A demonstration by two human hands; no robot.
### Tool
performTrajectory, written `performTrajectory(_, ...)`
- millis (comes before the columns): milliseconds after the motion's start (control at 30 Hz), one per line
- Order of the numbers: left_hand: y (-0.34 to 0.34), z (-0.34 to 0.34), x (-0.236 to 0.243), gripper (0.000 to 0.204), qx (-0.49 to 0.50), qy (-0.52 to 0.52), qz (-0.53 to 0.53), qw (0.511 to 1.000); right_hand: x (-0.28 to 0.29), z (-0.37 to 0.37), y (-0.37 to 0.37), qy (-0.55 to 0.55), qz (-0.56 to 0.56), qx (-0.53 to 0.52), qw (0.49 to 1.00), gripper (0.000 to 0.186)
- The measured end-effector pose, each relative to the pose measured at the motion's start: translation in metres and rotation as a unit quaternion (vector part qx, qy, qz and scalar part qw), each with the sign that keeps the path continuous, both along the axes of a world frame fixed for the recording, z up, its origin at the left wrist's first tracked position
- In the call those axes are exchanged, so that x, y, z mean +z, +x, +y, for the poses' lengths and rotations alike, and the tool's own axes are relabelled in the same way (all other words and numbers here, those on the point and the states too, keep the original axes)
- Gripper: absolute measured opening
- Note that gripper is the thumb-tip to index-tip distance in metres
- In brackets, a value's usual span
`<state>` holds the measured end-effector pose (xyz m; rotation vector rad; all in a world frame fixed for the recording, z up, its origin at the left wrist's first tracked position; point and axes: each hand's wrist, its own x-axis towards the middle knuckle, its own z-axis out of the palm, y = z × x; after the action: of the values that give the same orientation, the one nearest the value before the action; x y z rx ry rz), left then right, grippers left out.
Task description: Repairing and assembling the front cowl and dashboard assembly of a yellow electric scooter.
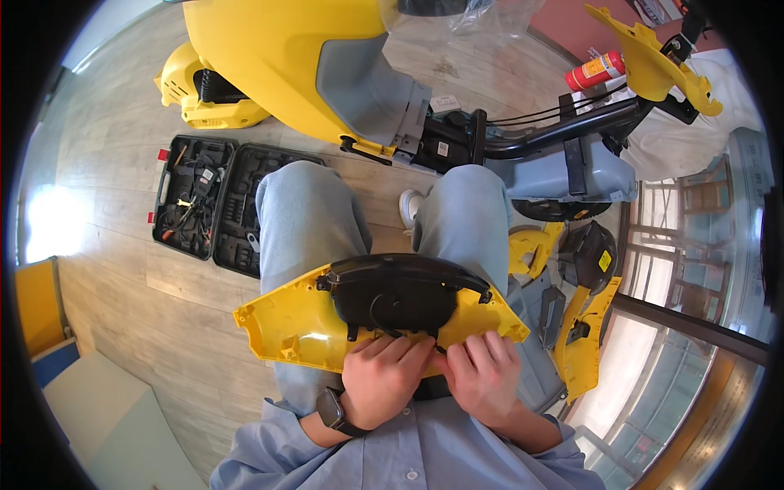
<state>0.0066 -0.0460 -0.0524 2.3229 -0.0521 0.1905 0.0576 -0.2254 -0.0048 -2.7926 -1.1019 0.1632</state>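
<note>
Across my lap lies a yellow scooter body panel (290, 327), its ribbed inner side up. A black rounded housing (392, 296), perhaps a headlight or dashboard unit, sits in the middle of it, with a thin black cable looping down its back. My left hand (388, 377), a dark watch on its wrist, is closed at the panel's lower edge. Just to its right, my right hand (483, 371) is closed too, its fingers curled at the same edge. Small black bits show between the two hands. What the fingertips grip is hidden.
A partly dismantled yellow and grey scooter (278, 69) stands ahead of my knees. To the left, an opened black tool case (216, 204) lies on the wood floor. More yellow panels (584, 351) lie at right, near a window. A red fire extinguisher (594, 72) is at the far right.
</note>
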Motion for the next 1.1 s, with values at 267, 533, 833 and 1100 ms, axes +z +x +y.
performTrajectory(267, 0.001, 0.001, 0.002, 0.018, 0.021, -0.003, 0.030, 0.999, 0.002, -0.004, 0.000, 0.069, -0.014, 0.063, 0.996, 0.018)
performTrajectory(533, 0.001, 0.000, 0.003, 0.017, 0.037, -0.015, 0.050, 0.998, -0.004, -0.005, -0.005, 0.080, 0.000, 0.024, 0.996, 0.020)
performTrajectory(833, -0.001, 0.000, -0.004, 0.013, 0.030, -0.022, 0.031, 0.999, -0.004, 0.008, 0.003, 0.033, -0.012, -0.004, 0.999, 0.034)
performTrajectory(1100, -0.003, -0.002, -0.003, 0.019, 0.031, -0.013, 0.013, 0.999, -0.008, 0.001, 0.001, 0.029, 0.015, 0.022, 0.999, 0.032)
